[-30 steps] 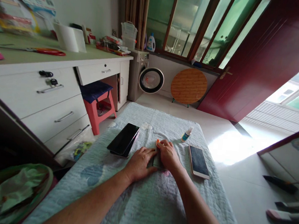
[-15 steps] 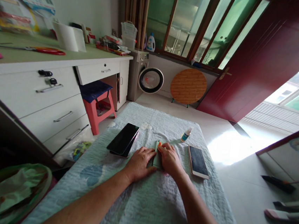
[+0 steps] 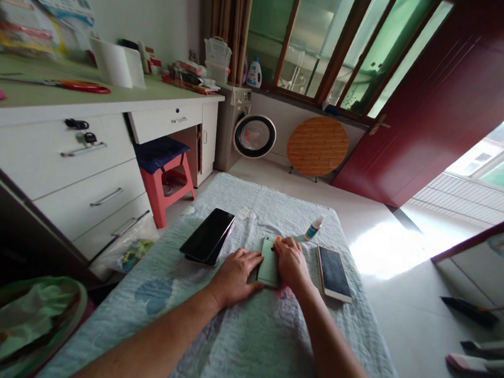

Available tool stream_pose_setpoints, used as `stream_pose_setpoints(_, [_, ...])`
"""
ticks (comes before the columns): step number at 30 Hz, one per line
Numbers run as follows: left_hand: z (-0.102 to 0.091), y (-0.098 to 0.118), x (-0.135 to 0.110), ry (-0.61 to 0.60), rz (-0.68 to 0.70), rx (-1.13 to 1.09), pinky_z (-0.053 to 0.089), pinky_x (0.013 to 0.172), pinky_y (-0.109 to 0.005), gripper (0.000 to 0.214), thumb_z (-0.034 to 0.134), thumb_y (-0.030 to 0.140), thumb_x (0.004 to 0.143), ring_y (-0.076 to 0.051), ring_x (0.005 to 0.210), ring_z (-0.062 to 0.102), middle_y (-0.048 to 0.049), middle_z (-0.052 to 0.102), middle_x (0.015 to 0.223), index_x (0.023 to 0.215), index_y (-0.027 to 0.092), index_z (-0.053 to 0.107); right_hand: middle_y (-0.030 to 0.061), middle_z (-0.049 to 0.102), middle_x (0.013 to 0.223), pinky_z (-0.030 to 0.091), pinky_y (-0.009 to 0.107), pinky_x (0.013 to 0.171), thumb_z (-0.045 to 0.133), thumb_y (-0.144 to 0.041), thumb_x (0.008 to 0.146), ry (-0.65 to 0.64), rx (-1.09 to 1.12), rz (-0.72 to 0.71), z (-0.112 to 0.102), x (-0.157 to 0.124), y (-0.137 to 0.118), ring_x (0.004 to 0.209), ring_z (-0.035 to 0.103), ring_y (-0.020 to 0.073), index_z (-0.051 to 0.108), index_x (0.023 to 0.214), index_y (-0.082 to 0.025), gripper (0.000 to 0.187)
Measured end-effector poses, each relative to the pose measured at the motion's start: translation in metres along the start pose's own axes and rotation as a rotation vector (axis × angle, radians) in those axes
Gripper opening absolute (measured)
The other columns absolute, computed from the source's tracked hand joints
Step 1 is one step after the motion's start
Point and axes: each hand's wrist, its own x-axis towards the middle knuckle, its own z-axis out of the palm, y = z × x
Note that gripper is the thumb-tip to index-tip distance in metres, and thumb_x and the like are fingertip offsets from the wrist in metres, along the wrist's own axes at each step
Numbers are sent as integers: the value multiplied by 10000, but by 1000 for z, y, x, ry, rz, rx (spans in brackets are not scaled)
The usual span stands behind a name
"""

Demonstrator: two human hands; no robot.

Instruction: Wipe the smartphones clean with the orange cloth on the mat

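Note:
A pale green-grey phone point(image 3: 269, 268) lies on the cloth-covered table between my hands, its back facing up. My left hand point(image 3: 235, 275) grips its left side, fingers at the upper edge and thumb at the lower corner. In my right hand point(image 3: 292, 261), closed fingers pinch a small orange wiping piece point(image 3: 278, 242) at the phone's upper right; whether it is cloth or sponge I cannot tell. To the right lies a white-framed phone point(image 3: 334, 273), screen up. Black-screened devices point(image 3: 209, 235), stacked, rest at the left. A small spray bottle point(image 3: 315, 227) stands behind my right hand.
A light blue quilted cloth point(image 3: 236, 354) covers the table. On the left are a white drawer desk point(image 3: 88, 179) and a red stool point(image 3: 163, 186), with a lined bin point(image 3: 20, 321) below. Behind stand a washing machine point(image 3: 232, 122) with its door ajar and a round wooden tabletop point(image 3: 317, 146).
My right hand has slid a little to the right with the orange piece, from the phone's upper middle to its right edge, uncovering more of its back. My left hand stays in place.

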Motion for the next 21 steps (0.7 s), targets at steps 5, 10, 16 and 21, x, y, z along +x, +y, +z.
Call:
stream_pose_setpoints(5, [0,1,-1,-6,-2,6,419,1006,-422,597,691,503,799,-303,1155,509,-73,589,1328,1305,209,570,71,609,1033,338,272,861,381,-165,977,-41,-30,-50,0,6,-16,941,521,175,654,1051,-196,284])
stream_pose_setpoints(10, [-2,2,0,-11,2,-3,398,1030,-413,592,705,456,797,-290,1157,509,-29,585,1342,1328,249,546,50,604,1067,340,263,854,413,-186,975,-74,-35,-124,2,10,-29,919,502,171,654,1051,-217,254])
stream_pose_setpoints(16, [-1,1,0,-3,-10,6,415,1014,-421,549,706,455,794,-302,1153,515,-57,598,1314,1279,229,581,69,603,1097,336,273,842,377,-199,996,-33,-34,-58,0,8,-17,937,498,180,626,1178,-225,309])
stream_pose_setpoints(21, [-1,1,-1,1,0,6,422,1010,-426,562,719,448,789,-304,1159,510,-80,596,1321,1271,191,588,86,605,1086,327,290,855,359,-184,990,2,-47,52,0,4,-1,932,499,185,649,1139,-205,326])
